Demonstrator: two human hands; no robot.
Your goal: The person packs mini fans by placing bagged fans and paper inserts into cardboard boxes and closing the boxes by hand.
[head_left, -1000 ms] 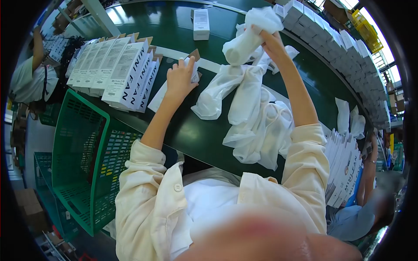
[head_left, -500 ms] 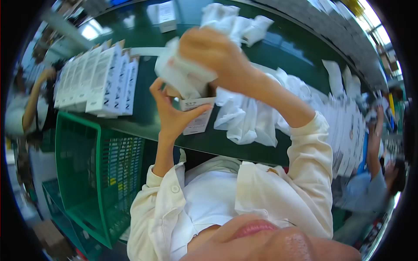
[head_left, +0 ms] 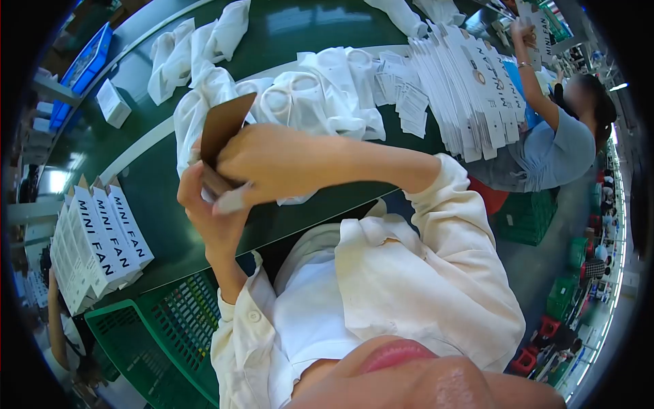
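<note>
My left hand (head_left: 212, 208) is wrapped around a small carton (head_left: 216, 183), whose brown inner flap (head_left: 228, 123) stands up. Over the carton's open top, my right hand (head_left: 266, 160) is bent, its fingers curled down at the opening. The thumb side of that hand is blurred, and whatever its fingers hold is hidden. Just beyond both hands lie several white bagged items (head_left: 293, 95), with round shapes showing through the wrapping.
Several "MINI FAN" cartons (head_left: 102, 238) stand at the left, above a green crate (head_left: 146, 327). Flat cartons (head_left: 463, 88) and paper leaflets (head_left: 405, 92) lie to the right. A white box (head_left: 113, 103) sits beyond, near a blue tray (head_left: 82, 71). A co-worker (head_left: 545, 136) works at the right.
My right hand has come down from above the carton to its opening; the white wrapped item it carried is no longer visible in it. The view has turned toward the right.
</note>
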